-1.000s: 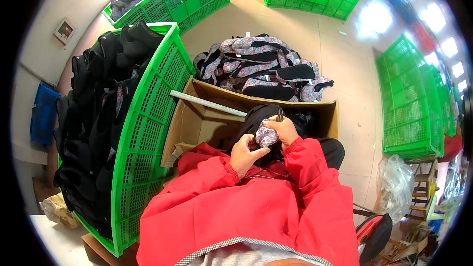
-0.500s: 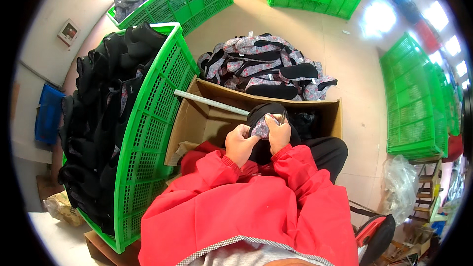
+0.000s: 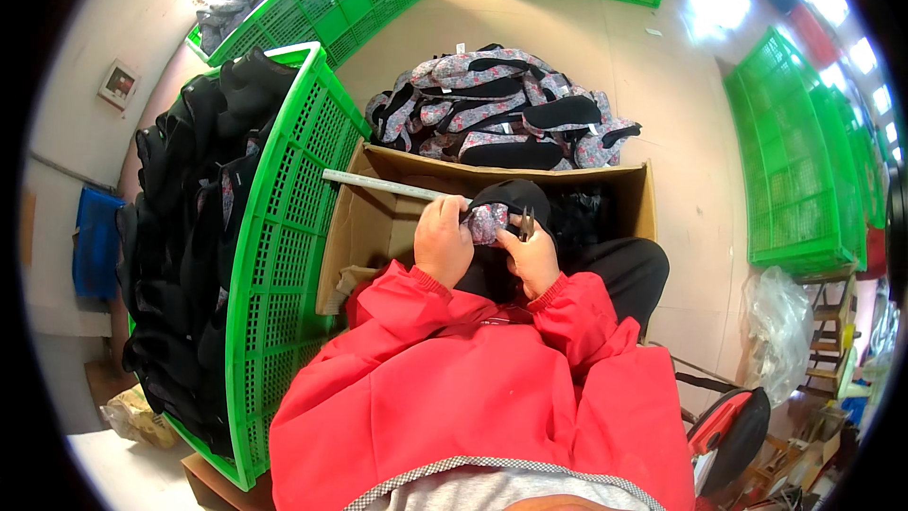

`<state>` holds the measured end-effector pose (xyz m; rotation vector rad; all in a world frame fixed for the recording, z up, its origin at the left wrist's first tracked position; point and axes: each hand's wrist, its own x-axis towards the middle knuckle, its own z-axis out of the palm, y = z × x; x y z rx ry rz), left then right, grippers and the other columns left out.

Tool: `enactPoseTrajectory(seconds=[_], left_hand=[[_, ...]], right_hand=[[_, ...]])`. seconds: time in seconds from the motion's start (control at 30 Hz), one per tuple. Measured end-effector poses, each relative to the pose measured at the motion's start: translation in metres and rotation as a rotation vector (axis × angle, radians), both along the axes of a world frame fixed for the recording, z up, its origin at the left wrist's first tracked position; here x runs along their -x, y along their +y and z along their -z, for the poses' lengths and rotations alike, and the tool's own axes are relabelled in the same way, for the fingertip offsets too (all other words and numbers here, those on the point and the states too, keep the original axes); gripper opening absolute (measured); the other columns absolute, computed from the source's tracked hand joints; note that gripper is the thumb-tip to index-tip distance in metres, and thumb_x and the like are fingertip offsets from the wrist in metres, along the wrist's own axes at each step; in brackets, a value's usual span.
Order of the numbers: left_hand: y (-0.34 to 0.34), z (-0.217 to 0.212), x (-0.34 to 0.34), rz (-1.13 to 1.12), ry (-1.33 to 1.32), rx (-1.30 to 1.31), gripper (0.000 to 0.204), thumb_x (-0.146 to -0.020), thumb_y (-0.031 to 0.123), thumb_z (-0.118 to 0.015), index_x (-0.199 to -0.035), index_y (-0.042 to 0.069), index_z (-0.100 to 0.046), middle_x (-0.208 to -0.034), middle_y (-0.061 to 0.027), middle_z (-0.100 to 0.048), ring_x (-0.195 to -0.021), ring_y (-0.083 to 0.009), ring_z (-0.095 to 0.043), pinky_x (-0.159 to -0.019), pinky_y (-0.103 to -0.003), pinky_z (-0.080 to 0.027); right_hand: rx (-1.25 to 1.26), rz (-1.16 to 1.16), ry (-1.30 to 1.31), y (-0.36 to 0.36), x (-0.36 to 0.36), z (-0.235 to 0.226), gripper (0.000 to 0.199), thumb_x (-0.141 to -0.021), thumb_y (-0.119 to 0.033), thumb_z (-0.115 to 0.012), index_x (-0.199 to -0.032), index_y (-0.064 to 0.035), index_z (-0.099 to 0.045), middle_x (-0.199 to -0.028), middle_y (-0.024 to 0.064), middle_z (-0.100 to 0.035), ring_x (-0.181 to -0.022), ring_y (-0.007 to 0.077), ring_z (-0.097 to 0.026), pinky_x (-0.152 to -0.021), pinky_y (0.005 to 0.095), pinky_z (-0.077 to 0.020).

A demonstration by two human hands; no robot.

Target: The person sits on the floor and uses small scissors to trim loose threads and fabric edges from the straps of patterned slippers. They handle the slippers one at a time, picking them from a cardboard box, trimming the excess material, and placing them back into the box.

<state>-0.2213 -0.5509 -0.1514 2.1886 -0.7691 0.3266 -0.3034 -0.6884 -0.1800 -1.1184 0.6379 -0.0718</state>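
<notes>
Two holds on floral piece (image 3: 489, 225): pinched at nine o'clock by left grip (image 3: 443, 241), thumbed at four by right grip (image 3: 533, 257), wrapped around dark snips (image 3: 527, 223) pointing toward twelve; cannot tell long axis.

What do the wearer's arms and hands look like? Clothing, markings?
Left hand and right hand: bare, ungloved, five-fingered; no cables. Both arms in loose, plain red long sleeves, wrinkled, with gathered red cuffs at the wrists. No markings I can make out on the sleeves.
</notes>
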Motion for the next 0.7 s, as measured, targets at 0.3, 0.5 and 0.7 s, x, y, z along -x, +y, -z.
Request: enactPoseTrajectory(seconds=[0.3, 0.5, 0.7], left_hand=[[0.014, 0.009, -0.002, 0.24, 0.121, -0.103, 0.036, -0.079, 0.016, -0.074, -0.114, 0.008, -0.069, -0.119, -0.0208, -0.062, -0.106, -0.0379, -0.061, -0.089, -0.043, -0.051], [0.02, 0.005, -0.006, 0.323, 0.092, -0.24, 0.037, -0.083, 0.015, -0.072, -0.119, 0.007, -0.067, -0.121, -0.0216, -0.06, -0.107, -0.0385, -0.06, -0.093, -0.043, -0.049], [0.016, 0.012, -0.006, 0.349, -0.084, -0.353, 0.039, -0.086, 0.014, -0.069, -0.124, 0.008, -0.064, -0.124, -0.0245, -0.055, -0.113, -0.0388, -0.056, -0.095, -0.042, -0.048]], right_hand=[[0.06, -0.176, -0.057, -0.02, 0.012, -0.039, 0.038, -0.09, -0.01, -0.069, -0.124, 0.004, -0.058, -0.087, 0.0074, -0.068, -0.056, 0.0095, -0.056, -0.054, 0.0237, -0.0453], [0.39, -0.01, -0.282, -0.077, 0.019, -0.06, 0.032, -0.093, -0.009, -0.067, -0.121, 0.0039, -0.06, -0.109, 0.0102, -0.067, -0.094, 0.0124, -0.066, -0.084, 0.0253, -0.0524], [1.049, -0.363, 0.069, -0.047, 0.019, -0.007, 0.05, -0.082, -0.027, -0.068, -0.127, -0.008, -0.057, -0.114, 0.0208, -0.066, -0.104, 0.0388, -0.064, -0.089, 0.0442, -0.0517]])
